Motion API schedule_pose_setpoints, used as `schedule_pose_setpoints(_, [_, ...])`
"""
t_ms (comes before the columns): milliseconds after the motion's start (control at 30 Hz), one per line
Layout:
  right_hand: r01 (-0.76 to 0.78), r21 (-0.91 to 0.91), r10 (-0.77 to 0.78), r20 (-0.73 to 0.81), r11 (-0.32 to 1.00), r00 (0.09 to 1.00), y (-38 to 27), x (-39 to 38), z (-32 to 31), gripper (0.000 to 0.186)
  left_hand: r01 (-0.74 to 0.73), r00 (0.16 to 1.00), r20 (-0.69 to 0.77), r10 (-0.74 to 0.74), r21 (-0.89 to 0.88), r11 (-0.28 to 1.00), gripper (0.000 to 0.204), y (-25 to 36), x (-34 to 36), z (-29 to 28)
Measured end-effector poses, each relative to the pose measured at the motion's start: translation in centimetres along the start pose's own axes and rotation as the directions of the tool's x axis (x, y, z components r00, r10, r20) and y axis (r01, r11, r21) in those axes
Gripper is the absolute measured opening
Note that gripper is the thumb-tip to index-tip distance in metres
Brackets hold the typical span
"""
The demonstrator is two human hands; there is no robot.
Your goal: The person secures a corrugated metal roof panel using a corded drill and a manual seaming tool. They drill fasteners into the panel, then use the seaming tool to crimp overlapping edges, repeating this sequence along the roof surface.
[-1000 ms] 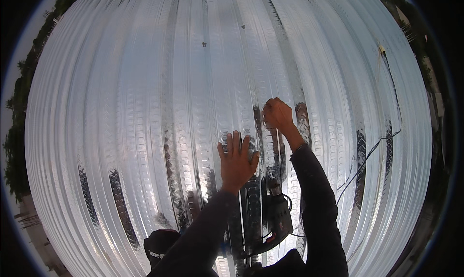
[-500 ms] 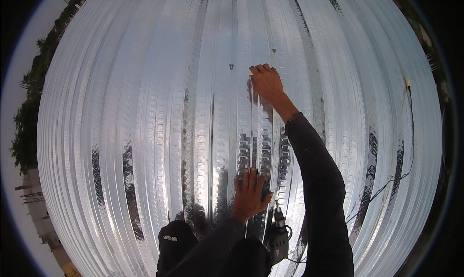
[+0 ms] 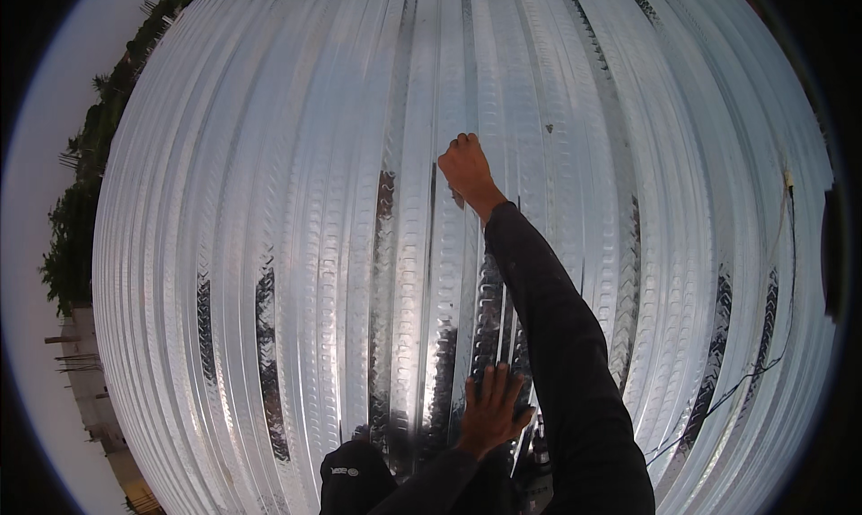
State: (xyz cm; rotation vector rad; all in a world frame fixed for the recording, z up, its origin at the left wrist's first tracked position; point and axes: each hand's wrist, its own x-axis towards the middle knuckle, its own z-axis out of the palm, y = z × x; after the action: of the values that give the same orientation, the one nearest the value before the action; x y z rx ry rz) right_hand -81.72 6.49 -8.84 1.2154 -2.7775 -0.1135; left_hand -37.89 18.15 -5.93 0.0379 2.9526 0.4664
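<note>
ribbed metal sheeting (image 3: 346,246), silvery and shiny, is filling most of the view and is lying beneath both hands. its long axis is running with the ribs, pointing from the person's near side toward the far edge; toward the sides the ribs are appearing bowed. the right sleeve (image 3: 566,353), dark and long, is slanting over the sheeting. green trees (image 3: 74,255) and, below them, a pale building (image 3: 90,353) are showing beyond the left edge. a black cable (image 3: 748,378) is curving across the sheeting at the right, well apart from both hands. the left hand (image 3: 492,409) is resting palm down on the sheeting, released, its spread fingers pointing away from the person. the right hand (image 3: 467,169), farther out, is holding its fingers bent; the fingertips are being hidden, so whether it is clenched or grasping something cannot be told. a dark tool (image 3: 540,452) is lying mostly hidden beside the right sleeve. a yellow connector (image 3: 788,177) is sitting at the cable's far end. a small dark piece (image 3: 549,129) is lying on the sheeting, right of the right hand.
</note>
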Motion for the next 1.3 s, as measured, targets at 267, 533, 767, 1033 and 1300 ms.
schedule_pose_setpoints(267, [-0.127,0.981,0.762,-0.031,0.147,0.647,9.5,0.3,-1.0,0.027,0.01,0.995,-0.097,-0.016,-0.057,0.998,0.075,-0.5,-0.3,0.2])
schedule_pose_setpoints(533, [-0.56,0.457,0.643,-0.036,0.691,0.765,22.2,-4.6,9.3,0.025,0.004,1.0,0.016,-0.003,-0.063,0.998,0.069,0.0,0.5,-0.6])
schedule_pose_setpoints(767, [-0.493,0.735,0.786,-0.088,0.466,0.612,17.0,-10.3,6.9,0.022,-0.043,0.999,0.002,0.043,0.044,0.998,0.074,1.7,0.5,0.0])
schedule_pose_setpoints(1033, [0.383,0.399,0.548,0.689,-0.833,0.475,-0.3,-41.0,-5.9,0.014,-0.043,0.996,-0.074,0.045,0.028,0.999,0.077,0.9,0.3,0.8])
schedule_pose_setpoints(1300, [-0.335,0.574,0.588,0.806,-0.748,0.069,-6.8,-66.4,-14.6,0.028,-0.037,0.99,-0.137,0.042,0.034,0.999,0.075,0.6,-0.4,0.5])
